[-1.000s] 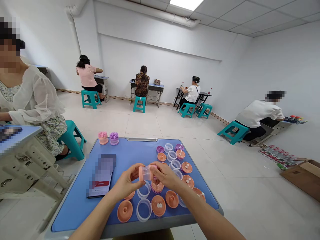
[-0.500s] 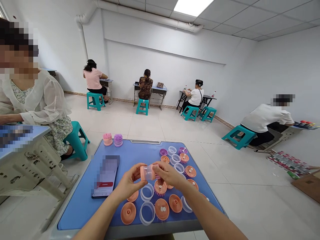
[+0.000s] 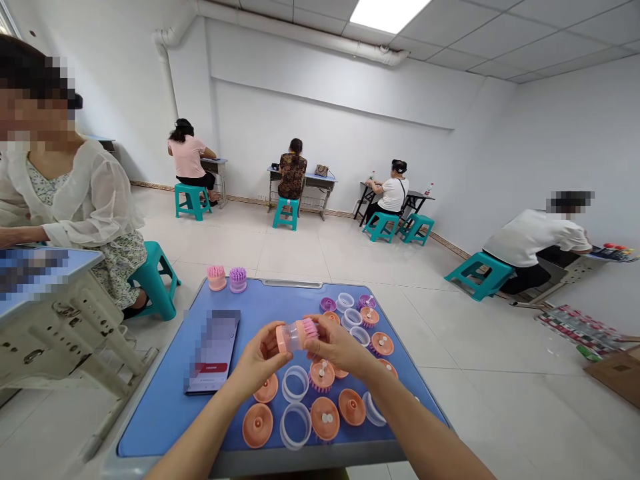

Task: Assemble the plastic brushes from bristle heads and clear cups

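Both left hand (image 3: 259, 363) and right hand (image 3: 340, 347) clamp a clear sleeve (image 3: 291, 337) holding a pink bristled brush (image 3: 309, 328).

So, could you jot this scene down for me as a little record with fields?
Left hand: holds a clear-bodied pink bristle brush by its peach end
Right hand: fingers on the same brush, beside its bristles
Table: blue desk
On it: peach discs, clear rings, a phone, pink brush, purple brush
Nearby: seated co-worker
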A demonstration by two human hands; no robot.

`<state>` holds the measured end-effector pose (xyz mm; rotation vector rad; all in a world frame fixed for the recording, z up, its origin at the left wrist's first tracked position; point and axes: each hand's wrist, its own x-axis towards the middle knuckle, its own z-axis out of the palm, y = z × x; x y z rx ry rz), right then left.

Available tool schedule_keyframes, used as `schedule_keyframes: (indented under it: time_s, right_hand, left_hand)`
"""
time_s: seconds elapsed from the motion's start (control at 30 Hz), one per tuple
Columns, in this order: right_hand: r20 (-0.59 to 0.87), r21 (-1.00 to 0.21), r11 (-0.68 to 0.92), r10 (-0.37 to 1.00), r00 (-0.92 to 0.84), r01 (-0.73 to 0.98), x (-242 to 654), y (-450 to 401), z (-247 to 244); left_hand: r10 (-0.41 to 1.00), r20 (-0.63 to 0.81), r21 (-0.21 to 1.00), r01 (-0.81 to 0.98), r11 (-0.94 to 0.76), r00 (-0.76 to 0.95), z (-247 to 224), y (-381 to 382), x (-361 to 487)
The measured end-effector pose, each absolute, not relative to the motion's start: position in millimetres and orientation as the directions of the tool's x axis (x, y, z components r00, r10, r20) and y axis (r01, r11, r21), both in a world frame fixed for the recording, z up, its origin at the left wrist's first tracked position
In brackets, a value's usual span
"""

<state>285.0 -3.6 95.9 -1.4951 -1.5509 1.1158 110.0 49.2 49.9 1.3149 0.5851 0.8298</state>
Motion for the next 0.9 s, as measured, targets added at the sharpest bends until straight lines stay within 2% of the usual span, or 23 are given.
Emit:
schedule_keyframes:
  time_s: [0.13,0.27,0.5,0.63,0.7,0.77,0.9]
  right_hand:
    - [0.040,-0.870,0.063,0.998,-0.057,0.488,278.2,-4.3,103.4]
    - [0.048,-0.824,0.066,0.998,-0.047,0.562,275.5,0.7,106.2]
    - [0.021,-0.869,0.053,0.997,-0.070,0.492,277.6,16.5,97.0]
    - [0.012,-0.898,0.039,0.998,-0.063,0.438,274.1,41.8,100.2]
    - [0.064,-0.823,0.050,0.998,0.004,0.565,270.8,61.9,102.5]
    - [0.128,-0.698,0.058,0.991,0.045,0.713,266.4,85.5,102.6]
    - [0.147,-0.606,0.069,0.989,0.026,0.793,253.8,133.1,93.8]
  left_hand:
    - [0.798,0.080,0.983,-0.180,0.037,0.597,47.2,49.6,110.0]
    - [0.800,0.131,0.988,-0.143,-0.057,0.586,37.7,51.4,109.9]
    - [0.838,0.175,0.984,-0.058,-0.169,0.517,34.7,53.2,109.5]
    - [0.892,0.238,0.969,-0.033,-0.245,0.384,38.0,55.5,103.6]
    - [0.907,0.298,0.948,0.015,-0.317,0.298,39.4,56.2,100.4]
    - [0.900,0.341,0.925,0.072,-0.373,0.273,40.8,55.6,98.4]
    - [0.834,0.431,0.864,0.110,-0.492,0.345,43.6,51.7,98.6]
